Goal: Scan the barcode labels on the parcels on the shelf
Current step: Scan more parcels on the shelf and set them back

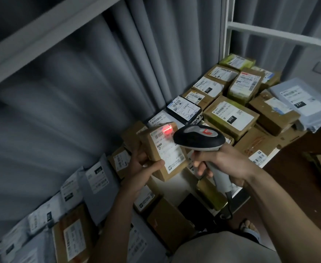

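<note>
Right hand [222, 160] aims scanner [198, 137] at parcel [163, 150] (label print blurred).

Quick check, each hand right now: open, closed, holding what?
Left hand: closed on a small cardboard parcel, label facing up.
Right hand: closed on the barcode scanner, red light on the label.

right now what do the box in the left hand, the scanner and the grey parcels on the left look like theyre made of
Small box: brown corrugated cardboard by the look, matte, with a white paper label lit by red light.
Barcode scanner: hard plastic, a dark matte head with a glossier grey panel and a light grey grip.
Grey parcels: probably thin plastic mailer bags, being wrinkled and faintly shiny.
</note>
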